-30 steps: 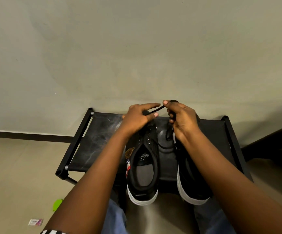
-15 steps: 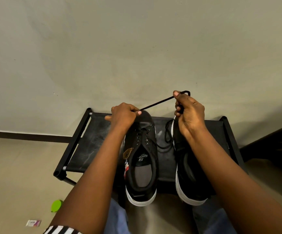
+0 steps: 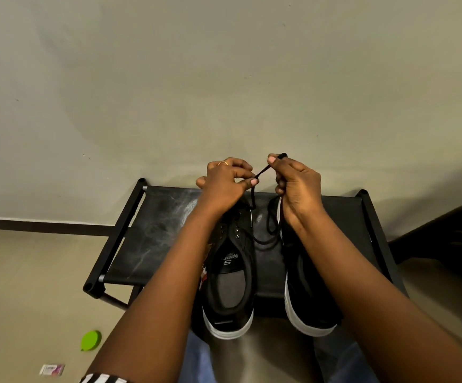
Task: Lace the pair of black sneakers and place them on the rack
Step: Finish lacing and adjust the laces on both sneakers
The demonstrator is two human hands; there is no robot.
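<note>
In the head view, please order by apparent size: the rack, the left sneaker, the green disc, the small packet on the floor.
1. rack
2. left sneaker
3. green disc
4. small packet, about as long as the disc; ranking unsure.

Plain beige wall (image 3: 224, 78), tan floor (image 3: 25, 286)

We see sneakers (image 3: 231, 275): matt black cloth-like uppers, smooth white rubbery soles | lace (image 3: 261, 172): thin matt black cord | rack (image 3: 155, 233): black fabric shelf, scuffed with pale marks, smooth tubular frame | floor (image 3: 31, 272): smooth, dull beige
</note>
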